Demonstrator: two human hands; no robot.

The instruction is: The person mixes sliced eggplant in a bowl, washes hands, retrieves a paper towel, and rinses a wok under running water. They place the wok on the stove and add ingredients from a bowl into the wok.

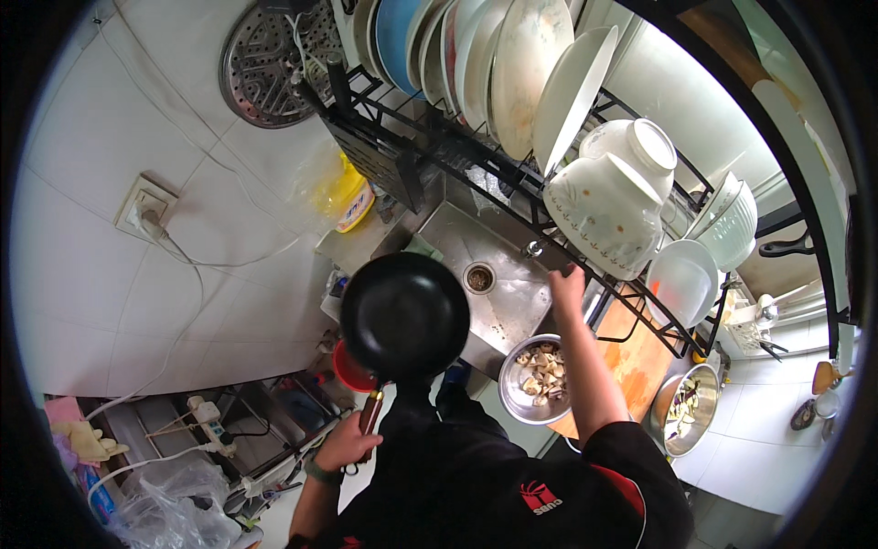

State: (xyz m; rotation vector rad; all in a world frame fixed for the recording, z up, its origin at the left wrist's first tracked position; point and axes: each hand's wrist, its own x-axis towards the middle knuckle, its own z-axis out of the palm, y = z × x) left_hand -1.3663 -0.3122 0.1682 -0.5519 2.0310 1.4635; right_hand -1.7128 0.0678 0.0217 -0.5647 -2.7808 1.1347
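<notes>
My left hand grips the brown handle of a black frying pan. The pan's bare inside faces up, level with the near left part of the steel sink. My right hand reaches over the sink's right edge, close to the front bar of the black dish rack. A metal faucet end shows just left of it. What the fingers touch there cannot be made out. Under my right forearm stands a steel bowl of cut mushrooms.
Plates and upturned bowls fill the rack above the sink. A wooden cutting board and a steel bowl of cut vegetables are at right. A red bucket sits below the pan. A power cord runs along the left wall.
</notes>
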